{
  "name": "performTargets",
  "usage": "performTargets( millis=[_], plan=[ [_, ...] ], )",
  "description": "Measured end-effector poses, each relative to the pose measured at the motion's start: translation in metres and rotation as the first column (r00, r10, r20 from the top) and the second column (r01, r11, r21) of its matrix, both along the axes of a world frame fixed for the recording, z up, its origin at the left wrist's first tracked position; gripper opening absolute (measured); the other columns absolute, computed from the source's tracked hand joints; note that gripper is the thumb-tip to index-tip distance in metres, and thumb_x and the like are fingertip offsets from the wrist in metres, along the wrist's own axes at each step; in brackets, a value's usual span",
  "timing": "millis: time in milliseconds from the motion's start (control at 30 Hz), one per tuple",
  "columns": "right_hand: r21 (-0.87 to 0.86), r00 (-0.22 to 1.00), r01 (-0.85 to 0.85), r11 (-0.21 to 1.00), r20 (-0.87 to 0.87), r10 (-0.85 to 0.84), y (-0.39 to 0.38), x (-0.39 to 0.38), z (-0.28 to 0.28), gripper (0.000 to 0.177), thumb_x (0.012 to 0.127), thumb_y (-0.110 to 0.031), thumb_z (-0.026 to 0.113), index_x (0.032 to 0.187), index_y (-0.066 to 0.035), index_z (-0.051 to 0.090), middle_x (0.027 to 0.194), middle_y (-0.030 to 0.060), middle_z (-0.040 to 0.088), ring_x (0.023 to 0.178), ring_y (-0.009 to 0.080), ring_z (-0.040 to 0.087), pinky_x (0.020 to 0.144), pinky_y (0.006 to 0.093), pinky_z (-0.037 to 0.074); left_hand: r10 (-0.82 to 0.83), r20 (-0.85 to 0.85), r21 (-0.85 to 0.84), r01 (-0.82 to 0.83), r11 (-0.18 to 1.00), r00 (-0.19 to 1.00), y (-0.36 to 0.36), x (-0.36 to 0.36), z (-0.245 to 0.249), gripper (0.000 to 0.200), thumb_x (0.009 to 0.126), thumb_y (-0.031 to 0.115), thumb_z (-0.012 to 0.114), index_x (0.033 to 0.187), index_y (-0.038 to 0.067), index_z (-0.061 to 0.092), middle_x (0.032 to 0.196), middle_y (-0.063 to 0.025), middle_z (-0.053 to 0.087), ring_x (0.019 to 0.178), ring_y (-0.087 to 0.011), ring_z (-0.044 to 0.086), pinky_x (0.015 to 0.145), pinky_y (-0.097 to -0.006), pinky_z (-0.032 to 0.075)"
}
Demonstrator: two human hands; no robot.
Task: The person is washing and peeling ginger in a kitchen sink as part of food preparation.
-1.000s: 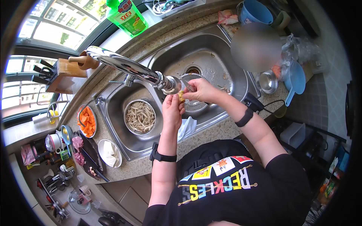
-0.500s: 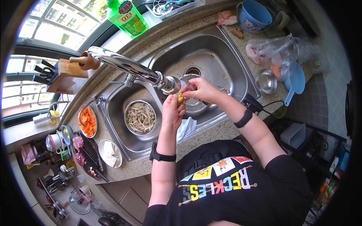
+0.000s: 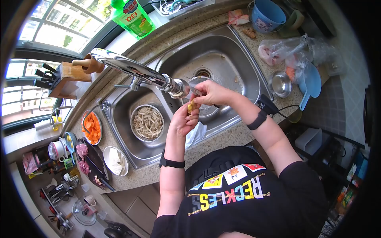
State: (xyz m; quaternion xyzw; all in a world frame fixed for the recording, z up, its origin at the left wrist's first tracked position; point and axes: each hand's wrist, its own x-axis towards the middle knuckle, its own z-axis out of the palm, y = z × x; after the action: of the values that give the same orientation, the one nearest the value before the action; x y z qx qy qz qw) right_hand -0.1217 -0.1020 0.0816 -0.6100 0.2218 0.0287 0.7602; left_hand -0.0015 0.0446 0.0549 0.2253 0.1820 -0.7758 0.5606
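Observation:
My left hand (image 3: 185,122) is closed around a small yellow, knobbly piece that looks like ginger (image 3: 190,107), held over the sink near the faucet outlet. My right hand (image 3: 213,94) pinches at the top of that piece from the right. Something greyish shows between its fingers, too small to make out. Just left of both hands, the chrome faucet (image 3: 139,71) reaches over the sink. Beneath them, partly hidden, a clear round vessel (image 3: 208,113) sits in the right basin (image 3: 238,67). A white cloth (image 3: 196,135) lies over the sink's front edge.
In the left basin a metal bowl (image 3: 147,140) holds pale finger-like strips. Left on the counter are orange chunks (image 3: 92,129), a white bowl (image 3: 124,160) and a dark board (image 3: 94,158) with meat and a knife. On the right are a metal bowl (image 3: 281,84), blue scoop (image 3: 310,85) and plastic bags.
My left hand has turned slightly and its fingers have curled more around the ginger. My right hand has shifted slightly at the piece's top.

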Motion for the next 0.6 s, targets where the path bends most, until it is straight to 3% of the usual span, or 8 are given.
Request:
performTargets(
  millis=[100, 167, 200, 300, 333, 400, 467, 600],
  plan=[
    [0.167, 0.998, 0.038, 0.985, -0.050, -0.030, -0.001, 0.003, 0.003, 0.013, 0.075, -0.003, 0.060, 0.087, 0.001, 0.059, 0.068, 0.0046, 0.059, 0.049, 0.0055, 0.046, 0.043, 0.0190, 0.036, -0.061, 0.109, -0.046, 0.066, 0.997, 0.992, -0.005, -0.002, 0.003, 0.020, 0.094, 0.022, 0.039, 0.096, 0.006, 0.050, 0.065, 0.0000, 0.043, 0.042, -0.0016, 0.030, 0.034, -0.0143, 0.023],
    [0.280, 0.998, 0.048, 0.959, -0.041, -0.038, -0.003, 0.000, 0.001, 0.012, 0.076, -0.002, 0.060, 0.087, 0.001, 0.058, 0.067, 0.0055, 0.058, 0.048, 0.0059, 0.045, 0.042, 0.0189, 0.035, 0.019, 0.246, 0.092, -0.043, 0.995, 0.969, -0.012, -0.009, 0.023, 0.022, 0.093, 0.022, 0.039, 0.091, 0.003, 0.050, 0.062, 0.0007, 0.041, 0.040, -0.0014, 0.028, 0.033, -0.0145, 0.023],
    [0.388, 0.998, 0.054, 0.920, -0.031, -0.045, -0.003, -0.001, 0.001, 0.012, 0.077, -0.001, 0.059, 0.088, 0.002, 0.057, 0.067, 0.0065, 0.058, 0.046, 0.0063, 0.044, 0.042, 0.0188, 0.034, 0.019, 0.248, 0.091, -0.043, 0.995, 0.969, -0.012, -0.008, 0.022, 0.022, 0.093, 0.022, 0.039, 0.091, 0.003, 0.050, 0.062, 0.0007, 0.041, 0.040, -0.0014, 0.028, 0.033, -0.0145, 0.023],
    [0.483, 0.997, 0.074, 0.873, -0.023, -0.072, -0.002, -0.003, -0.001, 0.014, 0.076, 0.001, 0.058, 0.089, 0.004, 0.056, 0.067, 0.0074, 0.057, 0.045, 0.0056, 0.043, 0.040, 0.0179, 0.031, -0.019, 0.153, 0.032, 0.015, 0.999, 0.988, -0.009, -0.003, 0.006, 0.022, 0.093, 0.022, 0.039, 0.087, 0.004, 0.049, 0.060, 0.0013, 0.041, 0.039, -0.0013, 0.028, 0.033, -0.0142, 0.023],
    [0.483, 0.997, 0.074, 0.873, -0.023, -0.072, -0.001, -0.003, -0.001, 0.014, 0.076, 0.001, 0.058, 0.089, 0.004, 0.056, 0.067, 0.0074, 0.057, 0.045, 0.0056, 0.043, 0.040, 0.0179, 0.031, -0.048, 0.078, -0.032, 0.050, 0.998, 0.996, -0.007, 0.000, -0.004, 0.018, 0.093, 0.021, 0.037, 0.092, 0.007, 0.049, 0.063, 0.0004, 0.043, 0.040, -0.0016, 0.029, 0.034, -0.0141, 0.024],
    [0.299, 0.993, 0.111, 0.948, -0.063, -0.096, 0.003, 0.000, 0.001, 0.014, 0.076, 0.002, 0.057, 0.090, 0.003, 0.055, 0.067, 0.0066, 0.057, 0.046, 0.0054, 0.044, 0.040, 0.0177, 0.031, -0.082, 0.004, -0.099, 0.082, 0.992, 0.997, -0.008, 0.000, -0.011, 0.016, 0.093, 0.020, 0.036, 0.097, 0.011, 0.048, 0.067, -0.0005, 0.045, 0.042, -0.0019, 0.029, 0.034, -0.0141, 0.024],
    [0.263, 0.991, 0.127, 0.956, -0.070, -0.113, 0.004, 0.002, 0.000, 0.014, 0.077, 0.000, 0.058, 0.090, 0.002, 0.055, 0.069, 0.0062, 0.057, 0.047, 0.0056, 0.045, 0.041, 0.0178, 0.031, -0.054, 0.129, 0.012, 0.053, 0.999, 0.990, -0.013, -0.005, -0.005, 0.016, 0.093, 0.019, 0.035, 0.097, 0.012, 0.049, 0.065, 0.0000, 0.043, 0.041, -0.0018, 0.029, 0.034, -0.0142, 0.024],
    [0.231, 0.995, 0.088, 0.969, -0.064, -0.075, 0.001, -0.003, -0.003, 0.015, 0.075, -0.004, 0.062, 0.088, 0.000, 0.056, 0.072, 0.0032, 0.057, 0.054, 0.0055, 0.048, 0.045, 0.0184, 0.035, -0.013, 0.047, 0.074, 0.010, 0.997, 0.999, -0.013, -0.006, -0.003, 0.016, 0.093, 0.019, 0.035, 0.096, 0.012, 0.049, 0.063, 0.0002, 0.043, 0.041, -0.0020, 0.029, 0.034, -0.0144, 0.024]
  ],
)
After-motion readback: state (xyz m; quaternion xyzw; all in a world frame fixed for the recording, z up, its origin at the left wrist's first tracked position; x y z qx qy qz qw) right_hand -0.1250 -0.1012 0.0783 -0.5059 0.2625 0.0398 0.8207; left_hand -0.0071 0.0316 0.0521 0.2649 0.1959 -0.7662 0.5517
